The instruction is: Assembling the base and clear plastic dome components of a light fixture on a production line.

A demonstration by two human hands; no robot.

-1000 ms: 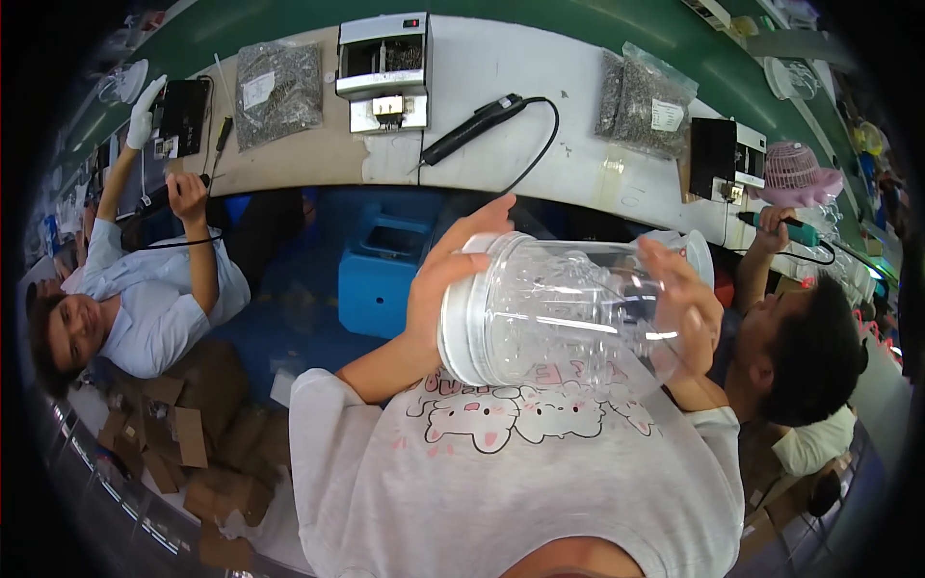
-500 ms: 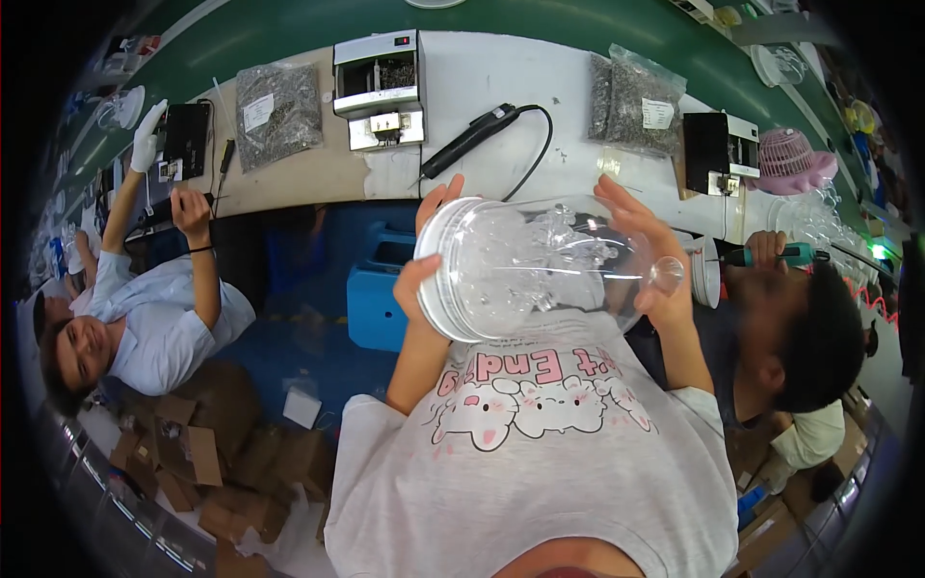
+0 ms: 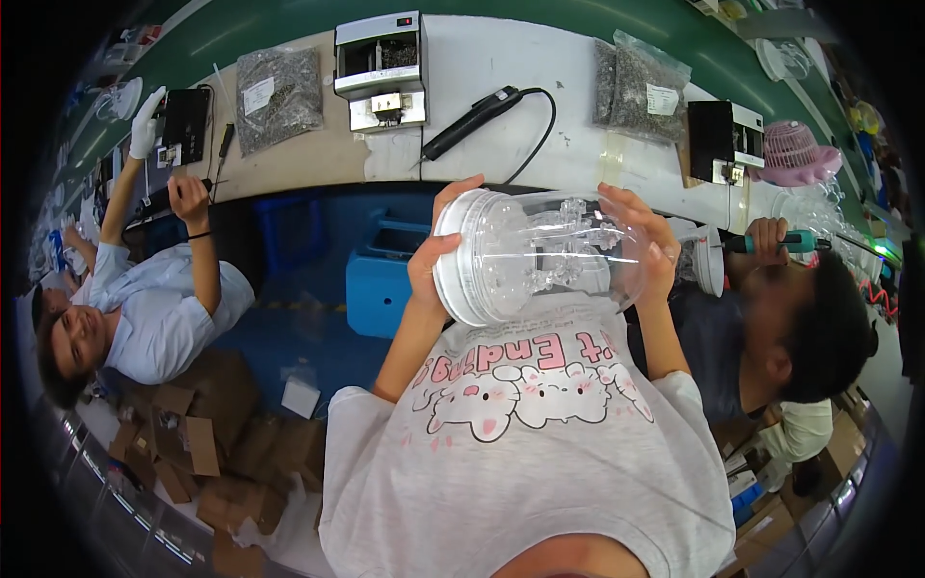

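Note:
A clear plastic dome-shaped container [image 3: 570,236] with a white ringed base [image 3: 461,258] lies on its side in the air between my hands, in front of my shirt. Several clear moulded parts show inside it through the wall. My left hand [image 3: 436,255] is closed around the white base, thumb on the near face and fingers at the far rim. Around the rounded end is my right hand [image 3: 651,241], its fingers curved over the clear wall. Beyond my hands, a black electric screwdriver [image 3: 472,123] with a cable rests on the white bench.
On the bench [image 3: 520,58] stand a screw feeder [image 3: 380,72], bags of screws [image 3: 279,96] and another feeder [image 3: 725,140] near a pink basket [image 3: 800,154]. A blue plastic stool [image 3: 381,289] stands below. Co-workers sit either side; the right one grips a teal screwdriver [image 3: 792,242].
The container has turned a little between my hands, its base shifting right and the knob at its rounded end no longer showing. The bench sits slightly higher in view.

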